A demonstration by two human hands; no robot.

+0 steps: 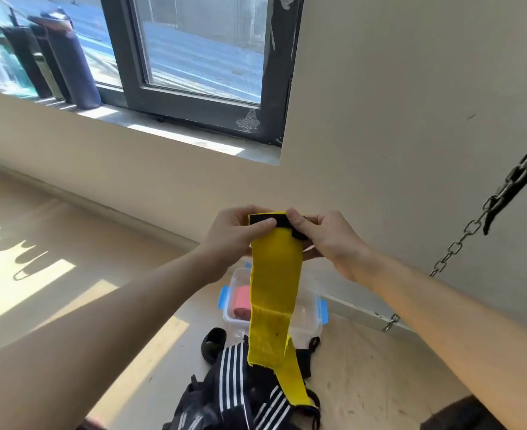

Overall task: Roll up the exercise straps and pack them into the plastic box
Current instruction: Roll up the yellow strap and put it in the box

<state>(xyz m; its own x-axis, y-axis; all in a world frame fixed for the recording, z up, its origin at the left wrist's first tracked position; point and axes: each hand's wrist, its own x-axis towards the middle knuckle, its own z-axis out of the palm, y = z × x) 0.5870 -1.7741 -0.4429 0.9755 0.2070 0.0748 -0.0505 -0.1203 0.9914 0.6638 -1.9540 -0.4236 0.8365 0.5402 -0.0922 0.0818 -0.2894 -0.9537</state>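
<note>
A yellow exercise strap (274,283) with a black end hangs down in front of me. My left hand (234,235) pinches the black top edge from the left, and my right hand (327,235) pinches it from the right. The strap's tail drops over a clear plastic box (310,308) with blue latches on the floor below. A rolled pink strap (242,302) lies inside the box.
Black fabric with white stripes (240,383) lies on the wooden floor in front of the box. A metal chain (473,225) runs down the wall at the right. A window (194,57) is up on the left, with dark bags standing beside it.
</note>
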